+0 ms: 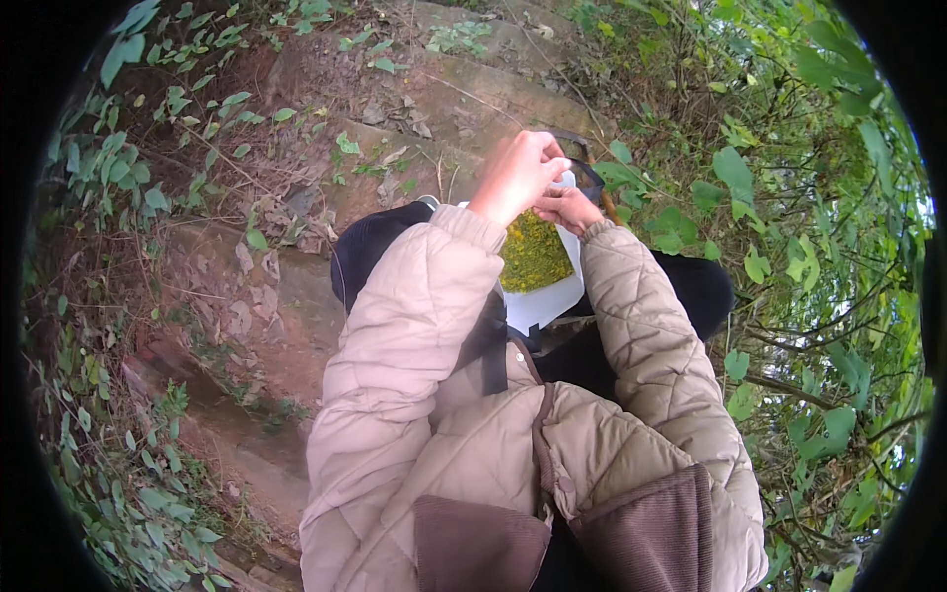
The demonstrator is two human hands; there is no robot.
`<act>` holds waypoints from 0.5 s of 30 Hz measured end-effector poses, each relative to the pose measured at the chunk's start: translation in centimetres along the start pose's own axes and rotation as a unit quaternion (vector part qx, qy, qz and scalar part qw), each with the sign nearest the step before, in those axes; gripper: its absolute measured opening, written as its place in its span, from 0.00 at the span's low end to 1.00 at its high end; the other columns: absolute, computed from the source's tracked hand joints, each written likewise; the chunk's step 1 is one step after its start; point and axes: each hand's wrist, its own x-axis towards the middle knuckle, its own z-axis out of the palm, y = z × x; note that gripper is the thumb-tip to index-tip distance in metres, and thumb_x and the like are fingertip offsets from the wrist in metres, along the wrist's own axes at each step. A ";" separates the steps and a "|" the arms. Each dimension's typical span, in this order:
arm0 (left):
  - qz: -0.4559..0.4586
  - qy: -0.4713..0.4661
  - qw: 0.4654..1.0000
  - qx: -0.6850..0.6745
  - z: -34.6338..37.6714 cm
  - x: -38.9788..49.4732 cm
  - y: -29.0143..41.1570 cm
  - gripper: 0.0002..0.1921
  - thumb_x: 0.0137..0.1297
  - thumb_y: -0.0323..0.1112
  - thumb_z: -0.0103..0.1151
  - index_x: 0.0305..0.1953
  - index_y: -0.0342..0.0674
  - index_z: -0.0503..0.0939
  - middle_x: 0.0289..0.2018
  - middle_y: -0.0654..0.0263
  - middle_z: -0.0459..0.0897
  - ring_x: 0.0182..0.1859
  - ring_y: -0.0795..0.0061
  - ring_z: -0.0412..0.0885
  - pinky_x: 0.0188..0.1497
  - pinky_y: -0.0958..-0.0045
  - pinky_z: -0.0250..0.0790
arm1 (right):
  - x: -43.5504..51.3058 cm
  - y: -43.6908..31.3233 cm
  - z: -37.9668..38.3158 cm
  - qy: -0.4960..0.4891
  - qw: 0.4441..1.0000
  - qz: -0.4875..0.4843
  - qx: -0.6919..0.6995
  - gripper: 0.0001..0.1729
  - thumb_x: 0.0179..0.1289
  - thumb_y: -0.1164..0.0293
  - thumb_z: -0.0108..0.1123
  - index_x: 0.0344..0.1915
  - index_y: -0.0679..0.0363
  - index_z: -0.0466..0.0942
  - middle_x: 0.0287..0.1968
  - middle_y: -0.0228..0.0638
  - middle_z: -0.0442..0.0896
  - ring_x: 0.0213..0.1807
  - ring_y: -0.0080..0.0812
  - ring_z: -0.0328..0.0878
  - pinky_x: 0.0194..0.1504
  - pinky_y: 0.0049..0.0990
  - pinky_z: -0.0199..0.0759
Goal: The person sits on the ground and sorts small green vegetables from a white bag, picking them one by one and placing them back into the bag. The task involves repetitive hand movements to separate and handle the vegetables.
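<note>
A white open-topped container stands between my bent knees, holding a mass of small yellow-green flowers or buds. Over its far end my left hand is raised, its fingers bent together near the thumb. Just below and to the right, my right hand meets it, fingers curled, close to the container's far right rim. Whether anything small sits between the fingers is hidden. A black strap loops beside the hands, next to a brown rod-like piece.
Stone steps strewn with dry leaves rise ahead and run down on the left. Dense leafy shrubs crowd the right side, with thin branches. Creeping green plants line the left. Another black strap crosses my quilted beige jacket.
</note>
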 end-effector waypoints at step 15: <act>-0.152 -0.184 0.795 -0.557 4.0 -2.0 -2.2 0.17 0.66 0.30 0.49 0.52 0.24 0.65 0.49 0.49 0.72 0.52 0.62 0.74 0.56 0.65 0.70 | -11.8 -7.8 1.5 0.109 0.977 -0.184 -0.010 0.10 0.59 0.71 0.60 0.39 0.64 0.78 0.31 0.28 0.80 0.25 0.12 0.73 0.25 0.10 0.66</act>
